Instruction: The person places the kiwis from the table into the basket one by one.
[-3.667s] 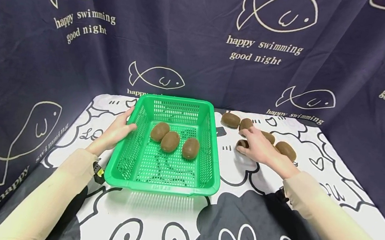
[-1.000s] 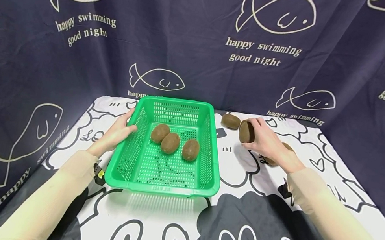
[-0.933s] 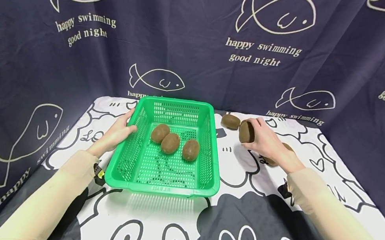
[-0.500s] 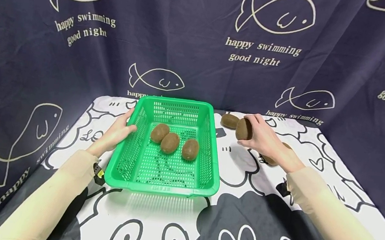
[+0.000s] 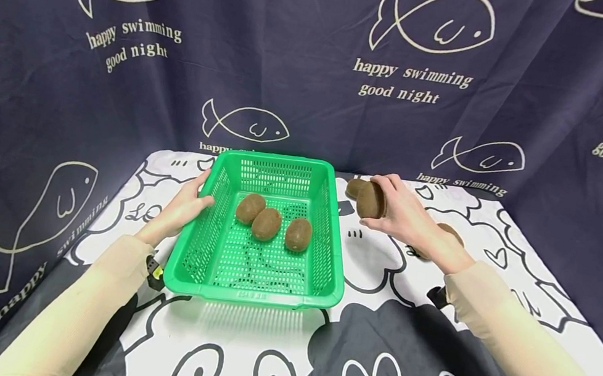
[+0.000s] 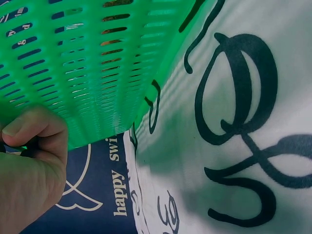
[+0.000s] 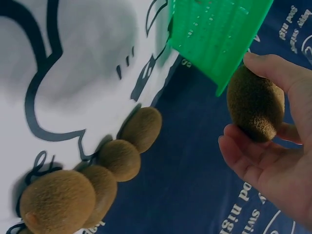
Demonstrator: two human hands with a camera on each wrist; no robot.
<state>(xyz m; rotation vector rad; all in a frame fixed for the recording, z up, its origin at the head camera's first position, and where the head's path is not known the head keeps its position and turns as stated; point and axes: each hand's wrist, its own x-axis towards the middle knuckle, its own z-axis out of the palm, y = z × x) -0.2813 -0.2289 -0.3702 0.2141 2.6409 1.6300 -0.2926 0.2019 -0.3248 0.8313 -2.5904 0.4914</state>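
Note:
A green plastic basket with slotted walls holds three brown kiwis: one at the left, one beside it and one further right. My left hand grips the basket's left rim, its thumb over the edge; the left wrist view shows this hand against the slotted wall. To the right of the basket, my right hand holds another kiwi between thumb and fingers. The right wrist view has this kiwi raised off the cloth.
Several more kiwis lie in a row on the patterned white and grey tablecloth; the nearest in the right wrist view is a large kiwi. My right hand and forearm partly hide them in the head view. A dark blue fish-print curtain hangs behind.
My right hand has taken hold of a kiwi from the group at the right, lifted it and shifted left toward the basket. My left hand stays on the rim.

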